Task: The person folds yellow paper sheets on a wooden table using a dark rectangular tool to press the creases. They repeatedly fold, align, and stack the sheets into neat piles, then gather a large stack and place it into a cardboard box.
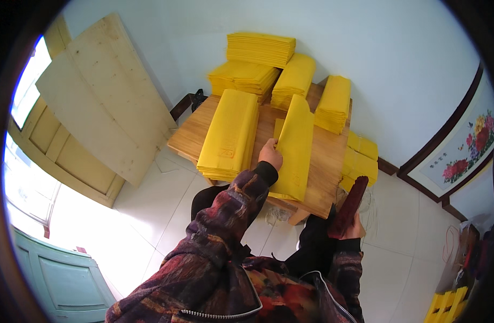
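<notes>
My left hand (271, 154) is closed on the left edge of a folded yellow sheet (297, 156), which looks like paper, on the wooden table. The far end of this sheet stands up off the tabletop. In my right hand (356, 229) is a long dark red bar (350, 207), held beside the table's near right corner and tilted upward. Left of the sheet lies a thick stack of folded yellow sheets (228, 132) with a red stamp mark near its front end.
More yellow stacks (260, 48) sit at the back of the table (190, 129), and another stack (333, 102) lies at its right edge. Yellow bundles (360, 156) stand beyond the right side. A wooden board (107, 97) leans at left; a framed flower picture (462, 145) is at right.
</notes>
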{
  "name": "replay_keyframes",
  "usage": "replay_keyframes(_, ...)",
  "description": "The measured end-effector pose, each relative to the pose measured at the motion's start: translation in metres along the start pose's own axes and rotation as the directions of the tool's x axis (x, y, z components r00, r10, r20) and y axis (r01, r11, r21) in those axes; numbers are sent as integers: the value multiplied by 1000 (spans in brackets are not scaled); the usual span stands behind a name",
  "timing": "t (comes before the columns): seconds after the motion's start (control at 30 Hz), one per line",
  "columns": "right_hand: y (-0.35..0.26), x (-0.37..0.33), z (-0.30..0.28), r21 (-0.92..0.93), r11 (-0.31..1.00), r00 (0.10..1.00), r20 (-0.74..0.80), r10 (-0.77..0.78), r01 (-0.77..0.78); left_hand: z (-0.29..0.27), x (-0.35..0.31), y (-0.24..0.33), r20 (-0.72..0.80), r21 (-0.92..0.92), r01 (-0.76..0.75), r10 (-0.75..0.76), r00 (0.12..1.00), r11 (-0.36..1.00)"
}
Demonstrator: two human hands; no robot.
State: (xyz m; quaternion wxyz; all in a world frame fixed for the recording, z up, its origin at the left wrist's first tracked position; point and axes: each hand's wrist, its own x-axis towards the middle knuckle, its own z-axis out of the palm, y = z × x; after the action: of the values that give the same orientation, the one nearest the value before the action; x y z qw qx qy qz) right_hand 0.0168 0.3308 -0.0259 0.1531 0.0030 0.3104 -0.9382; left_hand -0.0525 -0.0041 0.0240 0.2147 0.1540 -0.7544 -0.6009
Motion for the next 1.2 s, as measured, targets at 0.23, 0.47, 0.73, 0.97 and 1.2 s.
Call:
replay_keyframes(0.23, 0, -1, -2, 5, 1000, 999, -45, 24, -24, -103, 17, 53, 99, -351, 75, -43, 994, 933)
replay_keyframes(0.47, 2, 4, -3, -30, 999, 998, -60, 24, -26, -210, 52, 60, 212, -168, 223, -186, 959, 960)
replay_keyframes(0.73, 6, 5, 6, -117, 993, 997, -71, 21, -29, -216, 76, 4, 63, 84, 165, -170, 983, 983)
replay_keyframes(0.97, -2, 39, 68, -552, 829, 986, -164, -5, -87, -210, 25, 61, -59, 504, -288, 365, 929, 814)
replay_keyframes(1.2, 30, 131, 161, -967, 248, 998, -62, 3, -61, -132, -113, 59, 540, 9, -285, 235, 808, 959)
